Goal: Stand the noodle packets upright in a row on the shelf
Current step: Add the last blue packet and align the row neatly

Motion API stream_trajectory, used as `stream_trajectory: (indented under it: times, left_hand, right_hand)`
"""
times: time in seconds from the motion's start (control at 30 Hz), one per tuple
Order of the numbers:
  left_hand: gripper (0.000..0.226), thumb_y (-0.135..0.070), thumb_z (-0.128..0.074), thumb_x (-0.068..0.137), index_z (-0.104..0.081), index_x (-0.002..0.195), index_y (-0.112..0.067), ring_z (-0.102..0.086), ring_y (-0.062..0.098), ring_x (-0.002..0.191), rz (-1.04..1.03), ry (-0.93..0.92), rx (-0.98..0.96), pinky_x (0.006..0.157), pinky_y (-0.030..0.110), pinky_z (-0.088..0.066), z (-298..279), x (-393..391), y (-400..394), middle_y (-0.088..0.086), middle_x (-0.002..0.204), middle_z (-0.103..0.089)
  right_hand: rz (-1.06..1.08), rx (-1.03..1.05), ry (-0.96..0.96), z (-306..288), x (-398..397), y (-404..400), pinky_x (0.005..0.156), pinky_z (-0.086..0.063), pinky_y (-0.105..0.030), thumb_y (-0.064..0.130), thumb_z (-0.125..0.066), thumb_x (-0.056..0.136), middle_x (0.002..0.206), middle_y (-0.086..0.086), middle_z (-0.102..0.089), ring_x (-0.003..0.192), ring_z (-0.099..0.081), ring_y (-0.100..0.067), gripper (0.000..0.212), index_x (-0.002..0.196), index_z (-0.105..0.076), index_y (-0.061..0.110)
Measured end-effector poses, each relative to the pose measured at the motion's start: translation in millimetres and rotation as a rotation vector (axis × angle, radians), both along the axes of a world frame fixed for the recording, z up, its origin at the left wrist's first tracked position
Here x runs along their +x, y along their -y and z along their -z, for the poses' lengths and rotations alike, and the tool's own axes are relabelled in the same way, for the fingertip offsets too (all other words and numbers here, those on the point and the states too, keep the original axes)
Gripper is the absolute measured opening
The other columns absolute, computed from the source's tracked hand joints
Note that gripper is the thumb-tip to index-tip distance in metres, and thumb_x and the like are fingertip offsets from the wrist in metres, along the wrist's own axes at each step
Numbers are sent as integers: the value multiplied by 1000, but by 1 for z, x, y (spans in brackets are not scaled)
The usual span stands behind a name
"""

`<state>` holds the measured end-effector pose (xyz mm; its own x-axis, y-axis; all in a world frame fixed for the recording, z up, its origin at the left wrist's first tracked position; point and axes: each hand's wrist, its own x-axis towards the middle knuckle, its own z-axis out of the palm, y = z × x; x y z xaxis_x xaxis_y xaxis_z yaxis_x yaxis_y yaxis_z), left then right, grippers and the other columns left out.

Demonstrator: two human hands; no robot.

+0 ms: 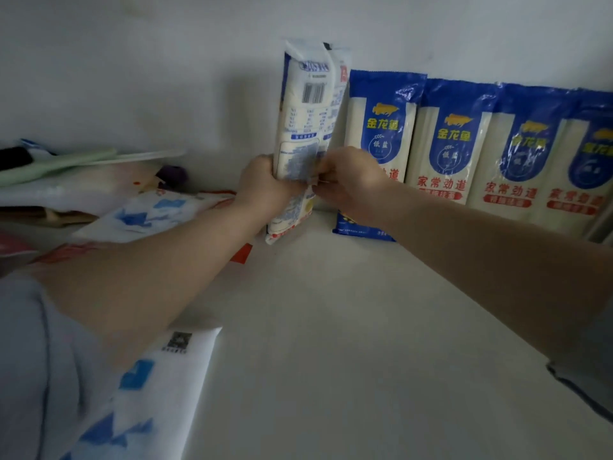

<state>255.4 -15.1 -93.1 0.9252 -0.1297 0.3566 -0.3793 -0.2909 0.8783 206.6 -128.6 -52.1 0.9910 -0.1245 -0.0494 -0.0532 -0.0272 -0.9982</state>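
Observation:
Several blue-and-white noodle packets (454,141) stand upright in a row against the white back wall of the shelf (331,310), fronts facing me. At the row's left end I hold one more noodle packet (306,121) upright, its back with the barcode toward me and its bottom end just above or on the shelf. My left hand (262,187) grips its lower left side. My right hand (348,184) pinches its right edge at about the same height, in front of the leftmost standing packet (381,127).
White bags with blue print lie at the left (156,210) and near the front left (159,393). More flat packages are piled at the far left (66,174). An orange-red piece (240,254) shows under my left forearm.

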Motion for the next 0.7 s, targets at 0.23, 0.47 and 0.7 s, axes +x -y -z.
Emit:
stream_trajectory:
  times: [0.23,0.47,0.7]
  left_hand:
    - [27,-32,-64,75,-72,91,-11,-55,27,78,36,559,240,64,36,-46,-17,-60,-30,3,82,-47]
    - [36,-15,-65,76,-71,107,-34,-43,10,88,129,866,336,71,32,-48,-57,-124,-21,-3,89,-50]
    - [67,-4,-64,82,-37,141,-17,-53,17,111,17,441,162,97,35,-46,-86,-159,10,2,133,-46]
  right_hand:
    - [-219,594,-104,-39,-92,37,92,-53,-41,40,-44,90,125,-25,-60,118,-57,-39,54,124,-55,0]
    - [-124,359,-221,-49,-202,56,58,-61,-37,13,-95,26,85,-17,-74,66,-72,-27,56,77,-77,0]
    - [-173,355,-69,-54,-242,52,62,-59,-35,8,-83,61,100,-19,-72,80,-73,-30,31,92,-76,6]
